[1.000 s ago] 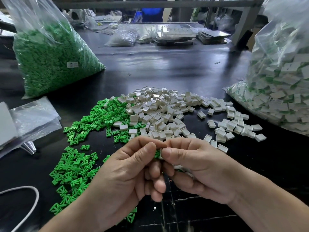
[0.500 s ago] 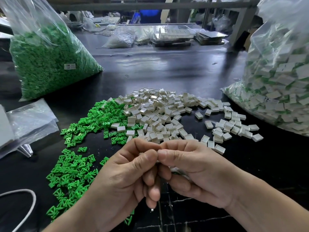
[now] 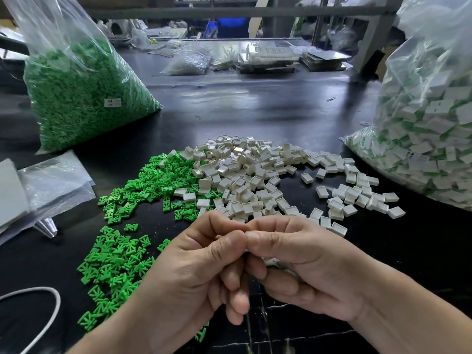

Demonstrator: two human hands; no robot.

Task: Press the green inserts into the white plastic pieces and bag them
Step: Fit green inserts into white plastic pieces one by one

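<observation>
On a dark tabletop [image 3: 255, 103], a white cable [image 3: 59, 302] loops in at the far left, well out from the left hand [image 3: 194, 272]. Farther away on that same side lie flat clear bags [image 3: 56, 180], and past them stands a large clear bag of green inserts [image 3: 84, 90], well apart from both hands.

Loose green inserts [image 3: 117, 259] are scattered just left of the left hand, some running under its wrist, with a second patch spreading ahead of its knuckles. The left hand is curled narrow, thumb and forefinger meeting those of the right hand [image 3: 306, 264] above the tabletop. Between the touching thumb tips shows only a sliver of a white piece [image 3: 246, 249], which both hands pinch; the fingers hide the rest of it, so whether a green insert sits in it cannot be told. The right hand's remaining fingers are also curled, and more white shows beneath them, too hidden to make out.

Directly ahead of the joined fingertips lies a heap of white plastic pieces [image 3: 250, 175], its left edge overlapping the green inserts and its right edge thinning into scattered singles ahead of the right hand. Well off to the right of the right hand slumps a big clear bag of white-and-green pieces [image 3: 429, 139].
</observation>
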